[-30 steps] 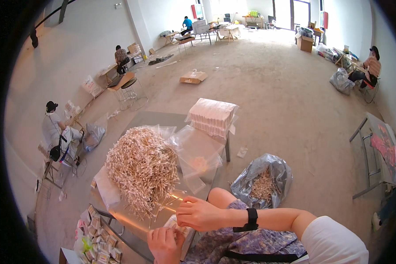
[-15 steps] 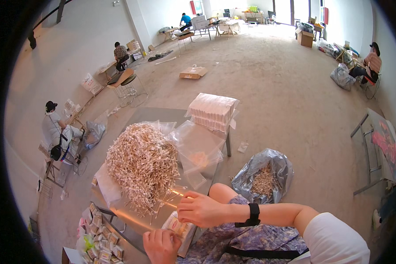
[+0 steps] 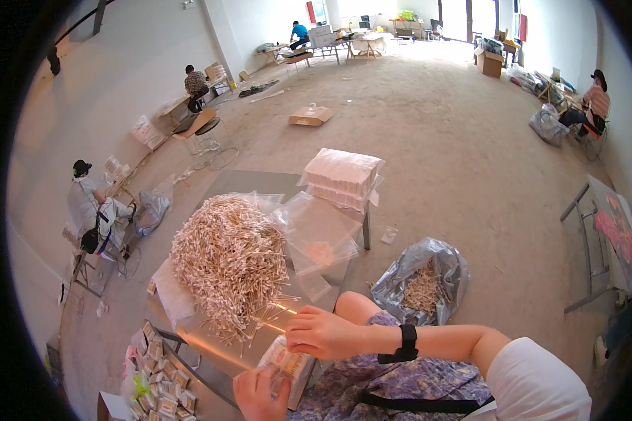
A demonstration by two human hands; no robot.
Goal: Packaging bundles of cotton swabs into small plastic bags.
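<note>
A small clear packet of cotton swabs (image 3: 279, 359) with a printed front lies at the near edge of the metal table, between my hands. My right hand (image 3: 321, 332), with a black band at its wrist, has its fingers curled closed on the packet's upper right end. At the lower left end, my left hand (image 3: 258, 394) grips the packet with bent fingers; its fingertips are partly hidden. A large heap of loose cotton swabs (image 3: 228, 259) covers the table just beyond. Flat clear plastic bags (image 3: 319, 228) lie to the right of the heap.
White bundled packs (image 3: 343, 175) are stacked at the table's far right corner. A grey plastic sack (image 3: 453, 270) of swabs stands on the floor at right. Filled packets (image 3: 167, 382) pile up at lower left. Several people sit at other tables, one person (image 3: 91, 200) at left.
My left hand has shifted slightly right, its fingers now further over the packet. My right hand has barely moved, and more of the packet's printed front shows.
</note>
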